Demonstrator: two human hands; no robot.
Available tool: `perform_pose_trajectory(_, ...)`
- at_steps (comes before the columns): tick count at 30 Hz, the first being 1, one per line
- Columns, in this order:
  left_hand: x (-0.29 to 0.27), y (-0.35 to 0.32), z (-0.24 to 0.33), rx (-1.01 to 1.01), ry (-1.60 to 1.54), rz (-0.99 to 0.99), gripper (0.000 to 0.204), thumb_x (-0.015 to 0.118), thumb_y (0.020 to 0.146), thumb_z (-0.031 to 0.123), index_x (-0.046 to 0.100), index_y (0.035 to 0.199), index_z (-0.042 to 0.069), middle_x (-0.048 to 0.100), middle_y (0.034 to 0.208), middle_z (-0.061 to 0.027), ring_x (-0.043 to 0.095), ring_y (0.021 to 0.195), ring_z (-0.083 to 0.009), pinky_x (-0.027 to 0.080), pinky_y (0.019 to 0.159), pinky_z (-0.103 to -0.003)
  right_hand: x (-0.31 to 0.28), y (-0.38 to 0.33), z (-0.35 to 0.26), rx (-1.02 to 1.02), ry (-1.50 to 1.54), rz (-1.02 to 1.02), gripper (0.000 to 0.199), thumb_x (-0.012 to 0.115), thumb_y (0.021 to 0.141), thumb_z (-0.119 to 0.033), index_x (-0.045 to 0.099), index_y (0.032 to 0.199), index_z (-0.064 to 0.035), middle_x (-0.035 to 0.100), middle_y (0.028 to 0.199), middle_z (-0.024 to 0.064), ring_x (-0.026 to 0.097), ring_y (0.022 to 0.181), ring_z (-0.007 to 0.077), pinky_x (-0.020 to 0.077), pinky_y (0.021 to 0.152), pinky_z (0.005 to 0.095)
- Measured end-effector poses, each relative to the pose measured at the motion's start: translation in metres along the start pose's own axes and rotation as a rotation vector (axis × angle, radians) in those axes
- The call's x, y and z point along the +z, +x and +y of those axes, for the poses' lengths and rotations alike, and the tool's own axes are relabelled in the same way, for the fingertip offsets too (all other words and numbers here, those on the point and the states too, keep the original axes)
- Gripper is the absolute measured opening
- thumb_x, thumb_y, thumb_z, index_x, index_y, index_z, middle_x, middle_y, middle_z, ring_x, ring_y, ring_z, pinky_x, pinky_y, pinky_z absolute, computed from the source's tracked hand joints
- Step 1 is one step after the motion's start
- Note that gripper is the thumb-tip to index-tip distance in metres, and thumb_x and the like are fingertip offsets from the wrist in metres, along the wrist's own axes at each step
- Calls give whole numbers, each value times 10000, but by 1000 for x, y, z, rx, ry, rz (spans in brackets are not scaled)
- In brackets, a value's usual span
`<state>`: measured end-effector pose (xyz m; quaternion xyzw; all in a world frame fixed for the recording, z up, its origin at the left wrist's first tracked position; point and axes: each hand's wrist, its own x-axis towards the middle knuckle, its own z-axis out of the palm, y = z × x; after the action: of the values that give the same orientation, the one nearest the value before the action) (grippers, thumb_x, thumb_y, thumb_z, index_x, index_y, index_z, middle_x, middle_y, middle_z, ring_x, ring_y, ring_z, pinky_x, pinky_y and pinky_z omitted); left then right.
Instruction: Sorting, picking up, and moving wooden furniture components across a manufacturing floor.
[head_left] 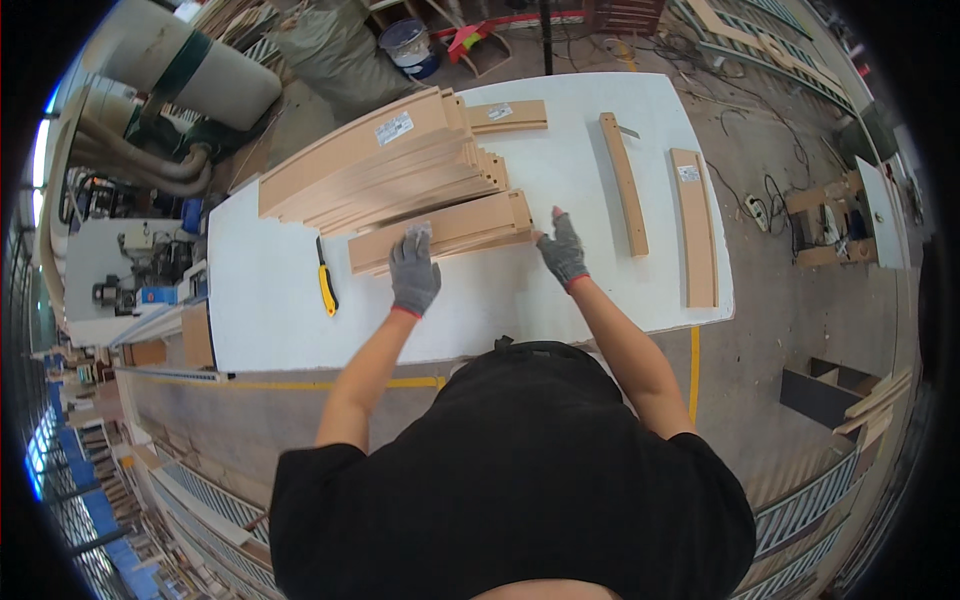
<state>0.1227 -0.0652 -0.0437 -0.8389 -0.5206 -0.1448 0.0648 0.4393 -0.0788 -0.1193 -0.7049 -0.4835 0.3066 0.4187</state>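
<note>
A short stack of light-brown wooden boards (470, 222) lies in front of me on the white worktable (300, 345). My left hand (413, 272), in a grey fingerless glove, rests with stretched fingers on the front part of the top board, over a pale label. By the stack's right end is my right hand (564, 250), gloved alike, thumb and fingers apart and the thumb close to the board end. Whether the thumb touches the wood I cannot tell. Behind stands a taller pile of similar boards (350, 150) with a label on top.
A yellow utility knife (327, 282) lies left of the boards. On the right side are a narrow drilled wooden piece (625, 185) and a labelled board (695, 235). Another labelled board (520, 116) lies at the back. A bucket (408, 48) and a large sack (335, 55) stand beyond the table.
</note>
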Motion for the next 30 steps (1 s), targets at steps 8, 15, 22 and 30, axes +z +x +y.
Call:
perform_pose_trajectory(8, 62, -30, 9, -188, -42, 31, 274, 641, 865, 305, 688, 1031, 92, 649, 1105, -162, 615, 1024, -357, 484, 890, -503, -230, 40, 61, 331, -788, 534, 985, 799, 709, -475, 411, 1454, 40, 479, 1422, 257, 425, 1352, 412, 268, 1150, 555)
perform_pose_trajectory(15, 80, -26, 12, -361, -28, 19, 241, 614, 869, 213, 689, 1045, 66, 648, 1098, -162, 592, 1051, -384, 479, 907, -508, -254, -3, 127, 194, -907, 536, 962, 800, 704, -550, 469, 1399, 28, 548, 1309, 237, 514, 1235, 391, 376, 1063, 525)
perform_pose_trajectory(22, 70, -42, 23, -286, -90, 51, 415, 663, 830, 223, 628, 1204, 47, 589, 1215, -209, 554, 1135, -400, 454, 994, -507, -282, -32, 124, 174, -724, 444, 894, 847, 681, -491, 532, 1325, 41, 624, 1178, 233, 577, 1130, 412, 460, 994, 459)
perform_pose_trajectory(30, 52, -69, 52, -884, -1877, -518, 537, 709, 932, 203, 492, 1409, 86, 554, 1381, -161, 603, 1184, -307, 516, 979, -485, -228, -134, 11, -365, -425, 190, 804, 868, 677, -283, 502, 1329, 14, 580, 1176, 217, 554, 1097, 392, 448, 967, 485)
